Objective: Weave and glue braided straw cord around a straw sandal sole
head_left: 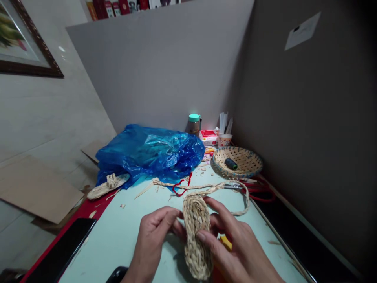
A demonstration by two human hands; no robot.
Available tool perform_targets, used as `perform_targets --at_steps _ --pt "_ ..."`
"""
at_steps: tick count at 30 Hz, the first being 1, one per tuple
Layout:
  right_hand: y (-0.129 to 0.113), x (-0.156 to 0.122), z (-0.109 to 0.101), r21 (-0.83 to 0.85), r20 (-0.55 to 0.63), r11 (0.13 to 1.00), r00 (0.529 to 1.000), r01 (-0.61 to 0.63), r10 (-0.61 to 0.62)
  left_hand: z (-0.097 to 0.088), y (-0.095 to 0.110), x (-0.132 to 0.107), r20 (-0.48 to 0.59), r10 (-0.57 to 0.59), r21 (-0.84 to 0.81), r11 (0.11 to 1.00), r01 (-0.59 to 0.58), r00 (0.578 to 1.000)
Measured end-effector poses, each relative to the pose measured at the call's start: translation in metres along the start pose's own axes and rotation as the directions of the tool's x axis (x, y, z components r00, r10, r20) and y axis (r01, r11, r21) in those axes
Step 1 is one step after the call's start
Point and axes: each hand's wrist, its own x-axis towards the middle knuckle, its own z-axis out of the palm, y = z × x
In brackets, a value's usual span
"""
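A small sole of braided straw [196, 239], long and oval, stands on end above the table. My right hand [232, 239] grips its right side, thumb on the near face and forefinger along the top edge. At the left edge, my left hand [160, 232] is closed, thumb and forefinger pinched against the rim; their tips are partly hidden. From the top of the sole a straw braid [212, 189] runs out, loops to the right and stretches left across the table. A red yarn piece [178, 192] lies by the braid.
Behind are a blue plastic bag [147, 153], a jar with a green lid [194, 124] and a woven basket [253, 167] holding a dark thread spool [231, 163]. Red-handled scissors [262, 192] lie right. A small straw slipper [108, 186] sits left, above a black phone-like slab [63, 247].
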Motion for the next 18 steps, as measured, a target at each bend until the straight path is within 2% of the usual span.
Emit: perform_targets --at_steps 3,6,10,14,18 --pt "0.001 -0.003 0.001 -0.039 -0.027 0.998 0.999 0.044 -0.045 0.001 -0.004 -0.003 0.007 0.004 -0.021 1.0 -0.004 1.0" --pt "0.002 -0.003 0.001 -0.037 -0.004 0.998 0.999 0.045 -0.045 0.004 -0.001 -0.007 0.008 0.054 -0.044 0.998 -0.054 0.999" --pt "0.002 -0.002 0.002 0.02 0.035 1.0 0.999 0.019 -0.019 0.013 0.008 -0.012 0.098 0.125 -0.094 0.989 -0.116 0.987" --pt "0.002 -0.001 0.004 0.039 0.068 0.999 0.998 -0.003 0.0 0.017 0.009 -0.014 0.153 0.018 -0.253 0.967 0.021 0.988" --pt "0.004 -0.001 0.006 0.031 0.094 0.999 0.995 0.015 -0.018 0.013 0.006 -0.011 0.114 -0.098 -0.283 0.951 0.126 0.989"
